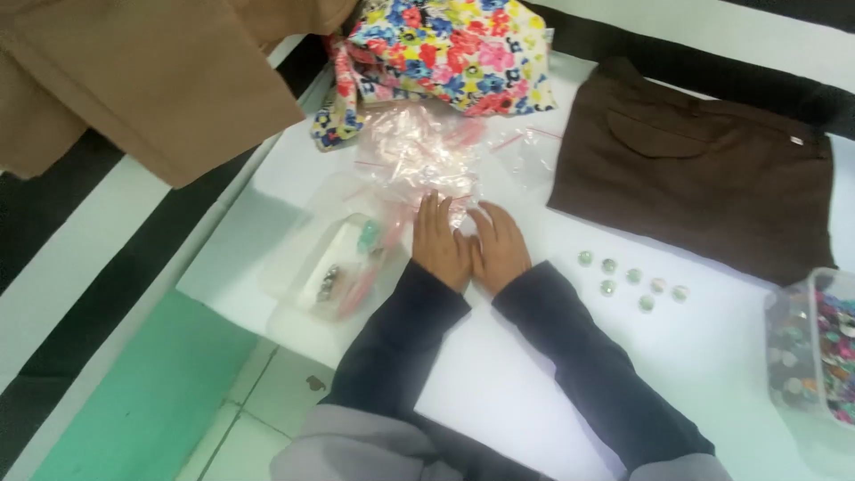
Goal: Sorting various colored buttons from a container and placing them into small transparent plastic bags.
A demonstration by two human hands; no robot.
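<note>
The left hand [439, 242] and the right hand [500, 246] lie side by side, palms down and fingers stretched flat, touching each other at the near edge of a crumpled heap of small clear plastic bags [419, 151] with pink seal strips, which sits on the white surface [499, 374] just in front of the person; neither hand is clamped on anything, the fingertips only pressing on the lowest bag; judged from this, picking out one bag would go best by pinning the heap with one flat hand and sliding a single bag free with the other, since the thin film looks slippery and the bags cling together; just left of the hands a clear rectangular plastic box [334, 263] holds what seems to be a white block, a green piece, some small dark metal bits and a pinkish stick, though its contents are blurred; to the right, well apart from the hands, seven small round greenish buttons [632, 278] lie loose on the surface; at the far right edge a clear tub [815, 347] is filled with many mixed coloured buttons; beyond lie a folded brown garment [695, 178], a floral fabric [445, 49] and a tan cloth [151, 80].
</note>
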